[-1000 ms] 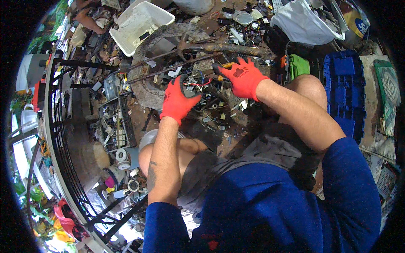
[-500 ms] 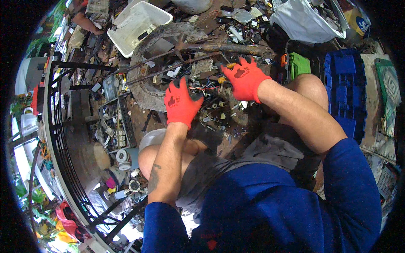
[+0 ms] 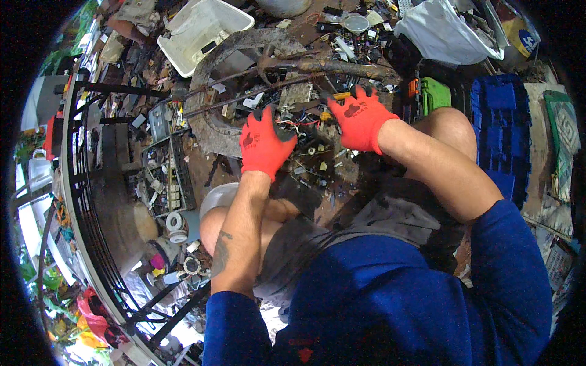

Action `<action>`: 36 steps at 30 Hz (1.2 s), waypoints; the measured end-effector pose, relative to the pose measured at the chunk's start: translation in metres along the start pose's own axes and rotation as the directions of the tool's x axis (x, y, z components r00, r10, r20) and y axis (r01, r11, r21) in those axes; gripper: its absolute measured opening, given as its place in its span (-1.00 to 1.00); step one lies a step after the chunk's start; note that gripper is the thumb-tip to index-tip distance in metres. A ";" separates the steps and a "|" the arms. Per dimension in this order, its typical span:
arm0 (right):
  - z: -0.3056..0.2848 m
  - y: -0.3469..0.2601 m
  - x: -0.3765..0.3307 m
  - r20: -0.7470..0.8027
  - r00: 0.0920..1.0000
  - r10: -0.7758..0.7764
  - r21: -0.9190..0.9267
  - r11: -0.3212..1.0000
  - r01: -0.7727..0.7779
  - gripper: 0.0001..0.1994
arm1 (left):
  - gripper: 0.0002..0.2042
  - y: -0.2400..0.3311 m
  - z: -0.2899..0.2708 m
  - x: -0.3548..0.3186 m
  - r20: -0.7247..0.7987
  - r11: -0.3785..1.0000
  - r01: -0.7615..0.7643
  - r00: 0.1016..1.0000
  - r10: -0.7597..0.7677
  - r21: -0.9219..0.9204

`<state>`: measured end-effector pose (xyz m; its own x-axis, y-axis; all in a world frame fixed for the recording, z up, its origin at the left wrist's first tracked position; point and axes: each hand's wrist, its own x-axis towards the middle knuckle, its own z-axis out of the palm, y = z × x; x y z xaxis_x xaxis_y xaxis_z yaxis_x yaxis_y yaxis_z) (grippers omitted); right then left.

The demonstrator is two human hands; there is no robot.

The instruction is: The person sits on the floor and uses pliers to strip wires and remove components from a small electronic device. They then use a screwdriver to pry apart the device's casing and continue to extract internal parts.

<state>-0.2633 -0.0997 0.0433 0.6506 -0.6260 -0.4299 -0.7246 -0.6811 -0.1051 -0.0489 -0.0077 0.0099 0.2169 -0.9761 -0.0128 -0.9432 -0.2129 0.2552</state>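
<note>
My left hand (image 3: pixel 265 145), in a red glove with dark fingertips, is closed at thumb and fingers over thin red and white wires (image 3: pixel 305 124). These wires stretch across the gap toward my right hand (image 3: pixel 360 120), gloved the same way. Its fingers are bent and somewhat apart, beside a small yellow piece (image 3: pixel 341 96); what lies under them is hidden. Both hands are low over a heap of small electronic scrap. Just beyond them a hammer-like tool with a thick worn handle (image 3: pixel 342 69) lies across a round, rusty grey base (image 3: pixel 210 137).
A white plastic tub (image 3: pixel 204 36) stands at the far left, a white sack (image 3: pixel 442 33) at the far right. Blue crates (image 3: pixel 500 131) and a green case (image 3: pixel 434 96) flank my right knee. A black metal rack (image 3: pixel 91 201) and a tray of parts (image 3: pixel 168 177) lie left.
My left hand's fingers have drawn in more closely. My right hand has shifted slightly nearer and to the right, and the whole view has moved a little.
</note>
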 end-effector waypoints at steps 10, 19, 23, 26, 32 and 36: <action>0.004 0.002 -0.003 -0.022 1.000 -0.010 0.088 0.996 0.012 -0.21 | -0.17 -0.003 0.001 0.001 -0.007 1.000 0.000 1.000 0.000 0.006; 0.003 0.004 0.002 0.016 1.000 -0.012 0.145 0.989 0.009 -0.18 | -0.16 -0.003 0.001 0.001 0.006 1.000 0.001 1.000 -0.001 0.002; -0.004 0.008 0.000 0.052 0.998 -0.028 0.189 0.982 0.017 -0.17 | -0.17 -0.004 0.004 0.000 -0.039 0.999 -0.014 0.999 0.016 0.031; -0.002 0.009 0.005 0.042 0.998 -0.051 0.182 0.982 0.043 -0.17 | -0.17 -0.002 0.002 0.001 0.002 1.000 -0.002 1.000 0.002 0.003; -0.004 0.006 0.007 0.050 0.998 -0.044 0.151 0.988 0.036 -0.15 | -0.17 -0.001 0.001 0.001 0.000 0.999 -0.020 1.000 0.020 0.039; -0.015 0.000 0.004 0.099 0.994 -0.048 0.146 0.989 0.033 -0.17 | -0.17 -0.003 0.006 -0.005 -0.037 0.995 -0.040 0.998 0.044 0.096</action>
<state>-0.2574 -0.1082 0.0550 0.6586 -0.5520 -0.5115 -0.7283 -0.6385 -0.2486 -0.0487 -0.0026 0.0035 0.1842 -0.9823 0.0344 -0.9709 -0.1764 0.1618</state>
